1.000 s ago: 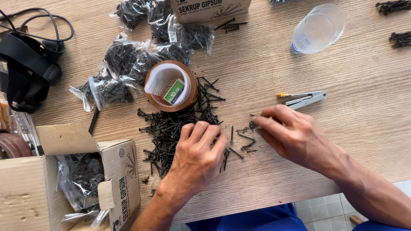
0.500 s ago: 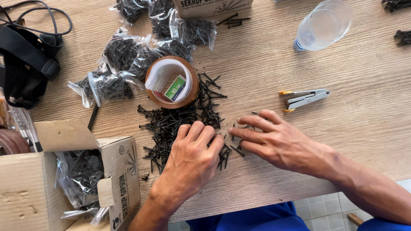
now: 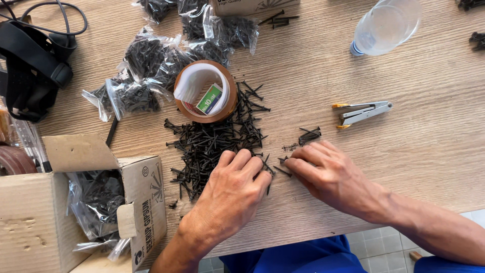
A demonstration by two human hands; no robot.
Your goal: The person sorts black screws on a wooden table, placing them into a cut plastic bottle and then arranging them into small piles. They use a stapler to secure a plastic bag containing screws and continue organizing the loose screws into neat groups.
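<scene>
Wooden table (image 3: 429, 151), right side bare; both hands, left hand (image 3: 232, 189) and right hand (image 3: 328, 174), flat, unclenched on black screws (image 3: 212, 144) near its front edge.

brown cardboard box (image 3: 141, 202) lower left | clear screw bags (image 3: 146, 65) top | small green-white box (image 3: 209, 98) inside tape roll (image 3: 230, 98)

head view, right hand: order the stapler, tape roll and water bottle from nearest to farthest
From the right hand:
1. Stapler, just beyond it, slightly right.
2. Tape roll, to the left, past the loose screws.
3. Water bottle, at the far edge of the table.
</scene>
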